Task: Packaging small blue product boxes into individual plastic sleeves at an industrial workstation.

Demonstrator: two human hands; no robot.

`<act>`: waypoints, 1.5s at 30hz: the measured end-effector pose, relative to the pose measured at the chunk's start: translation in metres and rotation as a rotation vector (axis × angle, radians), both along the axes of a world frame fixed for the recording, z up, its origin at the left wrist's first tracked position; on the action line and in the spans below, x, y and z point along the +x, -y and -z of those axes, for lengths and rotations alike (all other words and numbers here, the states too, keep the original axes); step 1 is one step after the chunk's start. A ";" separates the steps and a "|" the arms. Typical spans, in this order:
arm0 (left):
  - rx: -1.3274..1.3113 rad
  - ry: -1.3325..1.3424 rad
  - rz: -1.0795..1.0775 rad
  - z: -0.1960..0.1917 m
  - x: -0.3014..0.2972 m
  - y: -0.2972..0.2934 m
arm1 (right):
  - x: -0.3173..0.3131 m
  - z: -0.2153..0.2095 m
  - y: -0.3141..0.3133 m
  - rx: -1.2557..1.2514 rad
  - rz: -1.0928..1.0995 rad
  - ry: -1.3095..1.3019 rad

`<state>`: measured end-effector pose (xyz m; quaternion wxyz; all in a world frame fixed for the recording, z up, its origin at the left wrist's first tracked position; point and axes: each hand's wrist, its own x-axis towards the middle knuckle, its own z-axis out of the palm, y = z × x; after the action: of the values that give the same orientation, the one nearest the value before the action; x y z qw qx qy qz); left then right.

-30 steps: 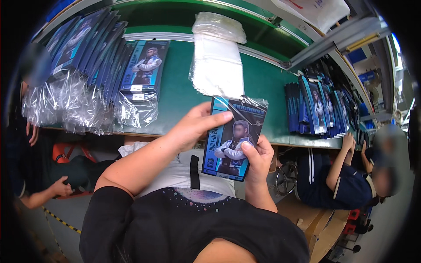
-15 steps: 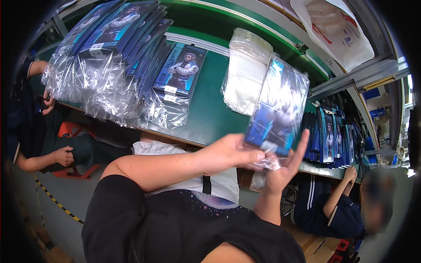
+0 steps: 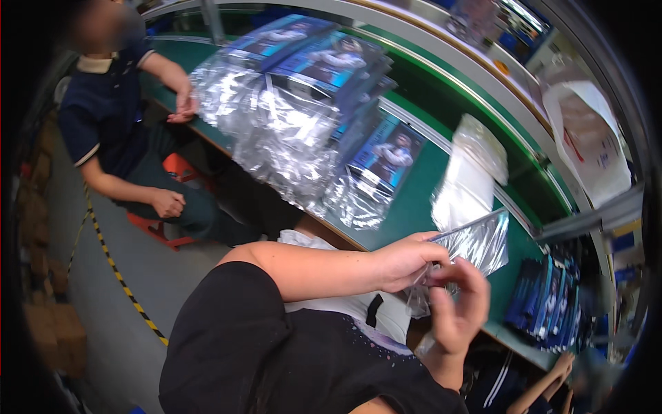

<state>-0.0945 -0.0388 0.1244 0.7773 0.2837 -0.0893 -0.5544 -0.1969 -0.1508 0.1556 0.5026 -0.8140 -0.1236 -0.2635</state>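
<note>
While the green table (image 3: 414,200) lies below with its stack of bagged blue cards (image 3: 303,103), the left hand (image 3: 407,261) and right hand (image 3: 455,310) both pinch a clear plastic sleeve (image 3: 476,245), raised just above the table's near edge.

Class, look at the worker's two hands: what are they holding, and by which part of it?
Both hands, left and right, grip one clear plastic sleeve at its lower, near end; the rest sticks up over the green table. Whether a card is inside cannot be told.
</note>
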 end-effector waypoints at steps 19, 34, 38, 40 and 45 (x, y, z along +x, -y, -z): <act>0.038 0.233 0.010 -0.050 0.049 -0.059 | 0.016 0.029 0.100 0.854 -0.228 -0.033; 1.122 2.012 -0.550 0.031 0.081 -0.041 | 0.168 0.011 0.008 0.543 0.153 -0.314; 0.898 2.046 -0.627 0.029 0.080 -0.043 | 0.255 0.078 0.026 0.442 0.268 -0.217; 0.745 2.067 -0.704 0.035 0.075 -0.049 | 0.267 0.083 0.023 0.491 0.264 -0.251; 0.693 2.133 -0.814 0.053 0.071 -0.051 | 0.267 0.094 0.018 0.374 0.214 -0.306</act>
<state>-0.0240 0.0120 0.0715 0.3118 0.8035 -0.4391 0.2537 0.0700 -0.1686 0.0612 0.6264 -0.7459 0.0913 -0.2072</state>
